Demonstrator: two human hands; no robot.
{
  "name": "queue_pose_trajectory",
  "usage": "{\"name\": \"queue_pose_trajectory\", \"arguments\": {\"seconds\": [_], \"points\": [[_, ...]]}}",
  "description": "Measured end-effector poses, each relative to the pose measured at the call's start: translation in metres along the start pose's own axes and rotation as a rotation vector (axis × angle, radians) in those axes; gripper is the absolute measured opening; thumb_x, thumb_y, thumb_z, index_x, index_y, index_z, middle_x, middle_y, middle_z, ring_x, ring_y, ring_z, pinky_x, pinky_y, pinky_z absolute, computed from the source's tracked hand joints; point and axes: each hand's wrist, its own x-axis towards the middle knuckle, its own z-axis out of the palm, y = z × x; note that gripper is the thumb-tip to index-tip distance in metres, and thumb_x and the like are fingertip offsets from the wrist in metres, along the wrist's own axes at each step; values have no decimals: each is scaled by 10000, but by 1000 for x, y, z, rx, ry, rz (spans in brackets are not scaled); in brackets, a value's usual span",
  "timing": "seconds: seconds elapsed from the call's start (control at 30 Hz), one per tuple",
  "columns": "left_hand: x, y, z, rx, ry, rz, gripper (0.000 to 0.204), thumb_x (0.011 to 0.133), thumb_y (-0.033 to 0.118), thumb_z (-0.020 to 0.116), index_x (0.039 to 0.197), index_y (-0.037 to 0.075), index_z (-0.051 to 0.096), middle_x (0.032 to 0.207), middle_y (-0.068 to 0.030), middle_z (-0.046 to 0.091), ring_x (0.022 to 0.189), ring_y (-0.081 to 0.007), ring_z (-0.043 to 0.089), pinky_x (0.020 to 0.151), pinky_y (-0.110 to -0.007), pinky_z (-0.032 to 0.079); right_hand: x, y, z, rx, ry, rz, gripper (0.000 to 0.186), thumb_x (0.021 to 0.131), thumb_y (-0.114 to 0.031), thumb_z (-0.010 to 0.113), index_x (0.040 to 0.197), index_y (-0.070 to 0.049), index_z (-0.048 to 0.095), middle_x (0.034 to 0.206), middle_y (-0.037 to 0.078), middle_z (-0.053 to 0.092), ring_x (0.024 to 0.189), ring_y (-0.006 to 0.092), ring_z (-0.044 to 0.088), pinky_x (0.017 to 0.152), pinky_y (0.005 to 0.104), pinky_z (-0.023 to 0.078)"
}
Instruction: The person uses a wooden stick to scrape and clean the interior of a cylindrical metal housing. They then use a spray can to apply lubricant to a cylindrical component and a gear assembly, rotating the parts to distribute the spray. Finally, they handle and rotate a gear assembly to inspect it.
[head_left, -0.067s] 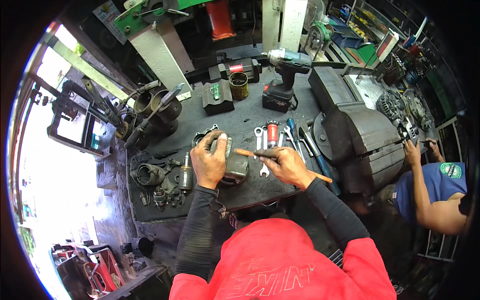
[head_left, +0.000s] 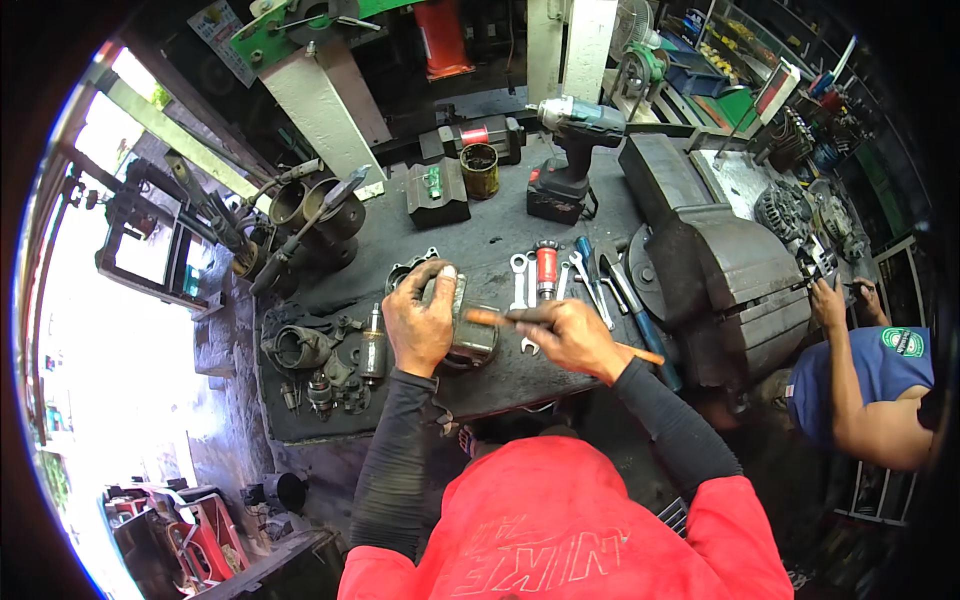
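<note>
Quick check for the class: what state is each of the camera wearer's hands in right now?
Left hand: closed on a grey metal part.
Right hand: closed around an orange-brown stick.

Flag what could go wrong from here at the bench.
1. The slim orange-brown stick in the right hand points toward the left hand, beside the dark cylindrical metal housing; a slip might strike that hand.
2. The silver metal combination wrench lies close to the right hand and could be knocked.
3. The dark metal cylinder with a thin shaft sits loose-looking near the left hand; a nudge might roll it.
</note>
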Motion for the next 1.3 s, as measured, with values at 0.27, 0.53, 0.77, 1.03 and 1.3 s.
{"name": "queue_pose_trajectory", "arguments": {"seconds": [0.27,0.53,0.77,1.03,1.3], "points": [[5,-2,4,0,0,2,230,955,198,731,1015,-17,785,971,-170,797,939,-277,779,877,-359,564,2,-4,-6,-267,-7,-77,297,954,-268,695,1219,-173,791,884,137,731,801,358,724,706,485,581],[7,-5,4,26,-21,-17,233,965,171,709,1042,-39,772,974,-159,793,921,-227,752,861,-339,555,7,-12,-8,-375,187,-61,289,965,-296,674,1217,-210,785,856,126,693,719,352,715,628,491,580],[6,-6,4,19,-15,-7,228,967,158,708,1052,-44,771,973,-153,793,910,-208,742,851,-329,551,5,-17,-3,-475,82,-180,307,952,-303,676,1235,-234,772,842,87,682,670,304,712,568,460,564],[7,-6,3,20,-21,-22,250,954,208,722,1031,-23,782,999,-183,796,960,-306,781,888,-370,567,-1,-8,5,-464,160,-166,366,920,-235,735,1284,-203,757,853,70,660,670,290,682,569,428,545],[7,-7,4,33,-13,-25,264,953,222,728,1023,-27,784,1003,-187,796,968,-308,778,894,-375,562,-4,-7,10,-474,223,-124,372,917,-247,741,1287,-214,756,871,60,667,724,289,710,602,430,567]]}}
